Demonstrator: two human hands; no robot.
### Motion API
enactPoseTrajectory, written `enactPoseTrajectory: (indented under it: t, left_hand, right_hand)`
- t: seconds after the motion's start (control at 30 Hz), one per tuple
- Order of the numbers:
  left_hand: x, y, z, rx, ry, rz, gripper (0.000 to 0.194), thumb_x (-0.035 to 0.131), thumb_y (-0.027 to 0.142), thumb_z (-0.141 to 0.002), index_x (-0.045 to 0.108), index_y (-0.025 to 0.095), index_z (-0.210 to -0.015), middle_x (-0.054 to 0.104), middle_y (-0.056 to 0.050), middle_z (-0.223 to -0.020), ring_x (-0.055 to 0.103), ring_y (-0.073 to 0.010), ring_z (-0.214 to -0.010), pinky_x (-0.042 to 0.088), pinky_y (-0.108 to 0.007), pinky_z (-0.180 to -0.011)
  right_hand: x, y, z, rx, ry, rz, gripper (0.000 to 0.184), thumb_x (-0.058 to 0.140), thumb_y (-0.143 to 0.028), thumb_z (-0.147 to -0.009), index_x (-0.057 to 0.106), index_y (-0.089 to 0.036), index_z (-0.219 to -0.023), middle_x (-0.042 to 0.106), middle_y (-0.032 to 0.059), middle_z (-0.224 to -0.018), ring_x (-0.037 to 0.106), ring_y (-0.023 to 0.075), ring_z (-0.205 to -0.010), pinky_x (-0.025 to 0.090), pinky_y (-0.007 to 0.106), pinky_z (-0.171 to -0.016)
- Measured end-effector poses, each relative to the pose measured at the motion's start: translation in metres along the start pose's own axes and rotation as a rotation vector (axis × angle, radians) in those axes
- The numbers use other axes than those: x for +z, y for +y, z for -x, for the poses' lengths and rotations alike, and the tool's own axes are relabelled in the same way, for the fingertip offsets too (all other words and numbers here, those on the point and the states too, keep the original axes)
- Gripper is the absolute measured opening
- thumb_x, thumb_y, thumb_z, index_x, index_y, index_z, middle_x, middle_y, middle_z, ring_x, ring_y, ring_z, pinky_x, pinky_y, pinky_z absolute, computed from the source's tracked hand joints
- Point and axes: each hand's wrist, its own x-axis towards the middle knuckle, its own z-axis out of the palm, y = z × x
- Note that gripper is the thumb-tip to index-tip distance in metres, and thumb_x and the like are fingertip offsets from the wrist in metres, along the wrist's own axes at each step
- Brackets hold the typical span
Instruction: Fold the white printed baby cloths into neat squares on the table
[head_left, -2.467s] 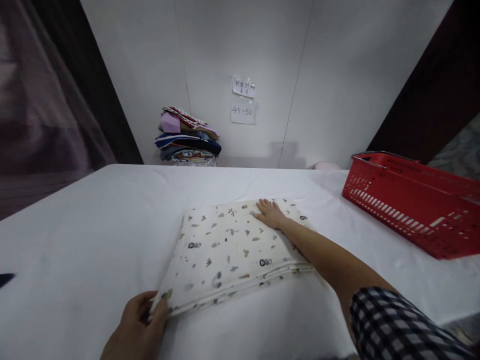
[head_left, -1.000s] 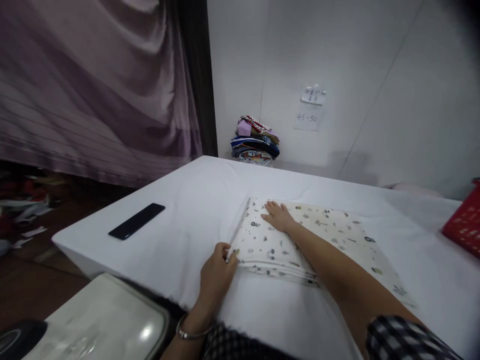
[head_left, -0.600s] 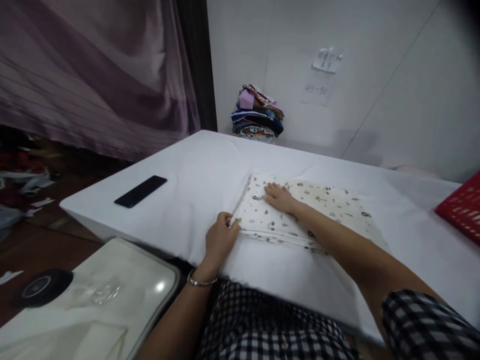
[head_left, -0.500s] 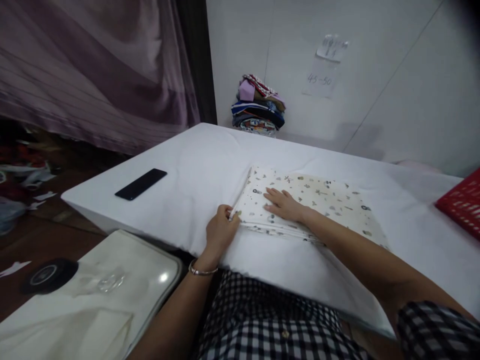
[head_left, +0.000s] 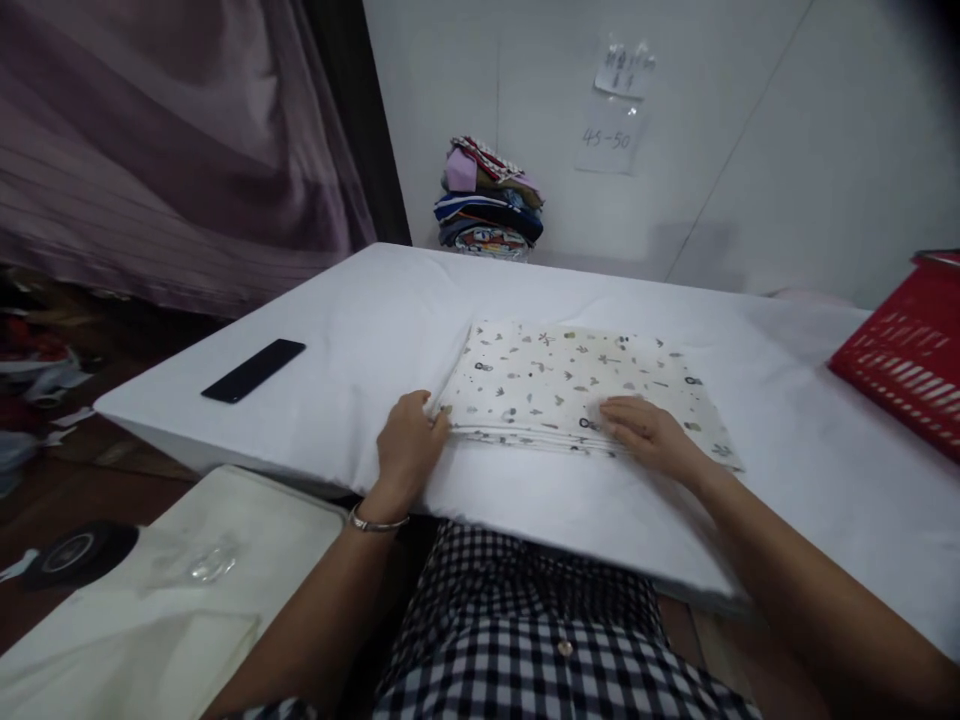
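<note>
A folded cream fabric (head_left: pixel 547 375) with small printed motifs lies in several layers on the white-covered table (head_left: pixel 360 340). At its near left corner, my left hand (head_left: pixel 409 440) has thumb and fingers closed on the fabric's edge. My right hand (head_left: pixel 649 435) rests on top near the front fold, right of the middle, with its fingers stretched out and pointing left. The fabric under my right palm is hidden.
A black phone-like slab (head_left: pixel 253 370) lies on the table's left part. A red plastic basket (head_left: pixel 900 350) stands at the right edge. Folded cloths are piled (head_left: pixel 489 200) against the wall behind. Lower left is a pale sewing-machine-like surface (head_left: pixel 285 520) with a black wheel (head_left: pixel 79 555).
My right hand has slid across the fabric to the right and toward the front fold. My left hand stays at the near left corner. The camera view has shifted slightly right.
</note>
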Motion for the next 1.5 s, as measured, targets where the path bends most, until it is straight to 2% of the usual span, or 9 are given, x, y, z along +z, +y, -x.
enactPoseTrajectory:
  t: [0.07, 0.13, 0.23, 0.33, 0.6, 0.77, 1.0, 1.3, 1.5]
  left_hand:
    - [0.000, 0.010, 0.001, 0.166, 0.097, -0.008, 0.031, 0.050, 0.031, -0.083, 0.053, 0.016, -0.110, 0.058, -0.011, -0.111, 0.054, -0.0251, -0.100, 0.043, -0.037, -0.083]
    - [0.002, 0.024, 0.003, 0.354, 0.111, 0.024, 0.027, 0.051, 0.028, -0.084, 0.056, 0.017, -0.107, 0.057, -0.010, -0.113, 0.051, -0.0242, -0.105, 0.041, -0.038, -0.088]
    - [0.011, 0.046, 0.007, 0.597, -0.005, 0.102, 0.019, 0.052, 0.025, -0.084, 0.060, 0.019, -0.100, 0.059, -0.007, -0.110, 0.051, -0.0217, -0.104, 0.041, -0.037, -0.089]
    - [0.023, 0.059, 0.006, 0.707, -0.126, 0.148, 0.016, 0.052, 0.025, -0.085, 0.063, 0.019, -0.095, 0.060, -0.007, -0.105, 0.051, -0.0203, -0.099, 0.042, -0.036, -0.085]
    - [0.040, 0.050, 0.001, 0.742, -0.214, 0.228, 0.019, 0.050, 0.030, -0.087, 0.064, 0.019, -0.094, 0.061, -0.006, -0.094, 0.052, -0.0185, -0.089, 0.045, -0.035, -0.080]
    - [0.040, 0.048, 0.001, 0.763, -0.218, 0.218, 0.019, 0.054, 0.030, -0.085, 0.065, 0.020, -0.097, 0.061, -0.006, -0.097, 0.052, -0.0193, -0.090, 0.045, -0.035, -0.080]
    - [0.040, 0.050, 0.002, 0.742, -0.230, 0.181, 0.024, 0.044, 0.030, -0.090, 0.065, 0.019, -0.086, 0.061, -0.005, -0.088, 0.051, -0.0176, -0.085, 0.043, -0.034, -0.076]
    - [0.035, 0.056, 0.004, 0.784, -0.238, 0.089, 0.022, 0.050, 0.035, -0.087, 0.063, 0.020, -0.096, 0.060, -0.006, -0.094, 0.052, -0.0200, -0.087, 0.042, -0.035, -0.077]
    - [0.033, 0.060, -0.001, 0.819, -0.301, 0.040, 0.023, 0.045, 0.029, -0.089, 0.065, 0.019, -0.085, 0.060, -0.005, -0.085, 0.051, -0.0185, -0.081, 0.042, -0.033, -0.073]
  right_hand:
    - [0.001, -0.008, 0.003, -0.034, 0.017, -0.055, 0.027, 0.049, -0.038, -0.088, 0.064, -0.026, -0.107, 0.064, 0.0057, -0.105, 0.057, 0.0230, -0.102, 0.047, 0.041, -0.089]
    - [0.002, -0.016, 0.003, -0.062, -0.018, -0.064, 0.024, 0.053, -0.036, -0.087, 0.065, -0.025, -0.105, 0.063, 0.0065, -0.103, 0.056, 0.0219, -0.098, 0.048, 0.038, -0.084]
    - [0.000, -0.024, 0.001, -0.099, -0.078, -0.019, 0.024, 0.055, -0.034, -0.085, 0.066, -0.024, -0.104, 0.062, 0.0077, -0.099, 0.055, 0.0217, -0.093, 0.048, 0.037, -0.078]
    - [-0.001, -0.024, 0.002, -0.117, -0.088, 0.042, 0.021, 0.053, -0.029, -0.086, 0.067, -0.023, -0.101, 0.061, 0.0082, -0.093, 0.055, 0.0216, -0.087, 0.046, 0.036, -0.074]
    - [0.001, -0.021, 0.004, -0.104, -0.102, 0.066, 0.024, 0.046, -0.026, -0.089, 0.067, -0.021, -0.101, 0.061, 0.0089, -0.090, 0.053, 0.0207, -0.085, 0.044, 0.034, -0.073]
    - [0.000, -0.024, 0.002, -0.098, -0.117, 0.083, 0.022, 0.046, -0.025, -0.090, 0.066, -0.020, -0.097, 0.061, 0.0084, -0.090, 0.052, 0.0194, -0.083, 0.043, 0.032, -0.073]
    - [0.003, -0.025, 0.001, -0.087, -0.086, 0.115, 0.026, 0.040, -0.021, -0.092, 0.064, -0.018, -0.085, 0.061, 0.0080, -0.084, 0.052, 0.0180, -0.081, 0.041, 0.030, -0.068]
    - [0.001, -0.023, 0.002, -0.096, -0.145, 0.058, 0.022, 0.043, -0.026, -0.091, 0.065, -0.022, -0.094, 0.060, 0.0080, -0.089, 0.053, 0.0195, -0.083, 0.044, 0.033, -0.072]
    - [-0.001, -0.020, 0.003, -0.097, -0.149, 0.030, 0.021, 0.045, -0.023, -0.090, 0.064, -0.021, -0.097, 0.060, 0.0069, -0.090, 0.053, 0.0185, -0.084, 0.044, 0.032, -0.073]
